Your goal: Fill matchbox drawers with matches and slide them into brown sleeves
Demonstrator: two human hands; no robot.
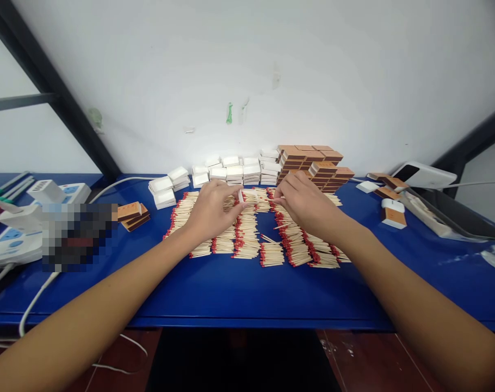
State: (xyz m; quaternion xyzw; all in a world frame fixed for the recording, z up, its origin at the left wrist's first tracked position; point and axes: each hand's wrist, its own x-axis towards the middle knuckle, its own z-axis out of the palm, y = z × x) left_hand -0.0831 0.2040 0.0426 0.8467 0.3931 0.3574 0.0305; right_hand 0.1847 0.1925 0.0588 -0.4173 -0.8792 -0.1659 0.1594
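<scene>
Between the thumb and fingers of my left hand [215,209] is a small white matchbox tray [248,196], held above the rows of matches. My right hand [302,201] is closed in a pinch just right of the tray, with matches at its fingertips. Red-tipped matches [245,234] lie in several rows on the blue table under and around both hands. A short pile of matches [272,254] sits at the front, beside a bare blue gap. Whether matches lie inside the tray is too small to tell.
White trays [231,173] are stacked along the wall. Brown matchbox sleeves [313,158] stand piled to their right. Loose matchboxes [134,215] and power strips [14,239] with cables are at the left. A white device [425,175] and more boxes [393,213] are at the right.
</scene>
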